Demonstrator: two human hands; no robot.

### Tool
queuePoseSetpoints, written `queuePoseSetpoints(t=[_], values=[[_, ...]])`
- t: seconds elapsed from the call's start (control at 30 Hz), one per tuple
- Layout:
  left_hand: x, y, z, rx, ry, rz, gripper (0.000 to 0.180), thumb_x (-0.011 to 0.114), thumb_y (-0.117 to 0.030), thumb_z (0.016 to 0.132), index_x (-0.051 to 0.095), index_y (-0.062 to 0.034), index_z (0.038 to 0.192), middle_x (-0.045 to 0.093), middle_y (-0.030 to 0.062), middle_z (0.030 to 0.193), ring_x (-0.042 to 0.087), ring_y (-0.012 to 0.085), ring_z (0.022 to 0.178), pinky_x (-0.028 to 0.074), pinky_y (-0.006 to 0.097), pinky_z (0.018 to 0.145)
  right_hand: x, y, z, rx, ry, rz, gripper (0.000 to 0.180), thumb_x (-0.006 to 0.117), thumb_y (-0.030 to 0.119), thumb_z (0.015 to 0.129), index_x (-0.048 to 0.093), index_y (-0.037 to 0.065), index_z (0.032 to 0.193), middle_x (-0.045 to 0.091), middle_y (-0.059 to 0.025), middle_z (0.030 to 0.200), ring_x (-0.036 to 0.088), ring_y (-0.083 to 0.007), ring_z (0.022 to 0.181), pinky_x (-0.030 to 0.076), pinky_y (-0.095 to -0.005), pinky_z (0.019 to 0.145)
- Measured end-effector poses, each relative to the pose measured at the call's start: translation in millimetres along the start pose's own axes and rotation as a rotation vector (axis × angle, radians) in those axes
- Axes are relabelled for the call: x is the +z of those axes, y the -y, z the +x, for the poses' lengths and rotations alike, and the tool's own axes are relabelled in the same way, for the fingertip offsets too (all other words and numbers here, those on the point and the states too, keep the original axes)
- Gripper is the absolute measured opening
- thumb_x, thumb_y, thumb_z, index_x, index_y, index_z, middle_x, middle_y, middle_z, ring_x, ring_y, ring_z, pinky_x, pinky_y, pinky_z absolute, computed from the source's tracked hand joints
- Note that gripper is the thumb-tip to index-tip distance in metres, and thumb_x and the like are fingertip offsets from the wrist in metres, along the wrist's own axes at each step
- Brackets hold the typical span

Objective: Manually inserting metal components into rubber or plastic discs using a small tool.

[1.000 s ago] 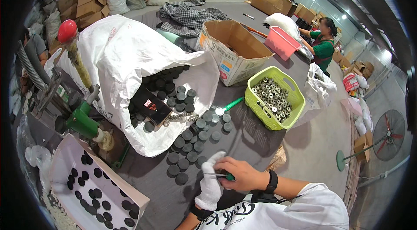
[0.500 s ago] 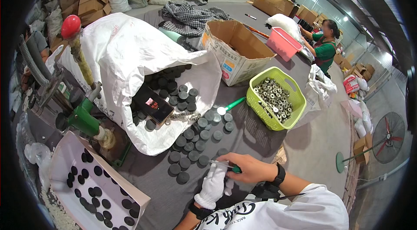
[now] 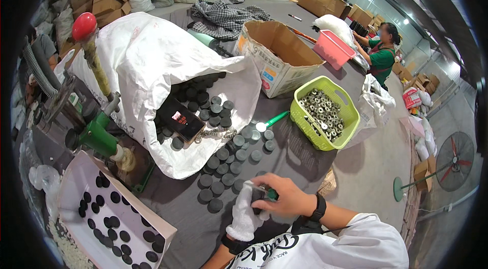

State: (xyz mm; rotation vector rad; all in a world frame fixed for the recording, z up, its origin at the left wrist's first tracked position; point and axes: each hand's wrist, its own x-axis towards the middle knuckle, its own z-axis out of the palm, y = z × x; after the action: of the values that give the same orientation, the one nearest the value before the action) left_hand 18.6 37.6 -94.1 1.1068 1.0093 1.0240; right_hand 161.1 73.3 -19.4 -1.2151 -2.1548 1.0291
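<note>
My left hand, in a white knitted glove, is closed around a dark rubber disc, partly hidden by fingers. My bare right hand grips a small green-handled knife against that disc, its fingers wrapped about the handle; the blade is mostly covered. Just beyond my hands lie many loose black discs on the grey tablecloth. More discs spill from the mouth of a big white woven sack, where a phone rests on them.
A shallow white box holding black discs stands at the left, beside a green hand press with a red knob. Beyond are a lime basket of metal parts, a green-handled tool, a cardboard box, and a co-worker.
My right hand has moved slightly down and closer over the left hand. The knife blade that showed above the glove is now mostly hidden. The view has shifted a little.
</note>
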Motion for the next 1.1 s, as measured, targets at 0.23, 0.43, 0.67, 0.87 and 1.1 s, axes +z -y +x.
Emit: queuePoseSetpoints(t=[0.23, 0.43, 0.67, 0.87, 1.1], values=[[4, -8, 5, -0.421, 0.066, -0.466, 0.033, 0.038, -0.039, 0.100, 0.055, -0.0103, 0.099, 0.057, 0.0020, 0.068, 0.050, 0.0090, 0.046, 0.035, 0.022, 0.035, -21, -12, 0, -0.048, 0.206, -0.260, 0.045, 0.072, 0.021, 0.083, 0.055, 0.004, 0.120, 0.058, -0.0124, 0.109, 0.061, -0.0314, 0.092, 0.050, -0.0367, 0.079], [8, -10, 8, -0.363, 0.046, -0.595, 0.016, 0.048, -0.024, 0.098, 0.052, -0.0097, 0.103, 0.054, 0.0017, 0.066, 0.050, 0.0089, 0.047, 0.036, 0.022, 0.037, -21, -20, -1, -0.056, 0.187, -0.073, 0.049, 0.067, 0.014, 0.083, 0.050, 0.002, 0.127, 0.055, -0.0161, 0.113, 0.058, -0.0357, 0.102, 0.048, -0.0403, 0.086], [10, -6, 11, -0.386, -0.047, -0.640, 0.024, 0.045, -0.016, 0.097, 0.050, -0.0094, 0.119, 0.056, 0.0046, 0.070, 0.052, 0.0111, 0.049, 0.040, 0.024, 0.039, -15, -11, -3, 0.010, 0.075, -0.127, 0.044, 0.063, 0.009, 0.084, 0.051, 0.003, 0.126, 0.055, -0.0159, 0.113, 0.058, -0.0354, 0.100, 0.049, -0.0404, 0.085], [7, 2, 12, -0.328, 0.033, -0.691, 0.030, 0.041, -0.016, 0.098, 0.050, -0.0091, 0.126, 0.057, 0.0052, 0.074, 0.053, 0.0119, 0.051, 0.042, 0.024, 0.041, -7, -26, -7, -0.037, 0.030, -0.228, 0.036, 0.065, 0.011, 0.084, 0.056, 0.003, 0.117, 0.056, -0.0157, 0.109, 0.061, -0.0342, 0.092, 0.051, -0.0386, 0.078], [7, 2, 11, -0.275, 0.038, -0.531, 0.033, 0.036, -0.024, 0.102, 0.053, -0.0067, 0.124, 0.060, 0.0053, 0.093, 0.057, 0.0105, 0.063, 0.047, 0.024, 0.047, -6, -25, -11, 0.065, 0.061, -0.040, 0.028, 0.066, 0.014, 0.087, 0.062, 0.000, 0.111, 0.059, -0.0156, 0.108, 0.061, -0.0306, 0.094, 0.049, -0.0346, 0.081]])
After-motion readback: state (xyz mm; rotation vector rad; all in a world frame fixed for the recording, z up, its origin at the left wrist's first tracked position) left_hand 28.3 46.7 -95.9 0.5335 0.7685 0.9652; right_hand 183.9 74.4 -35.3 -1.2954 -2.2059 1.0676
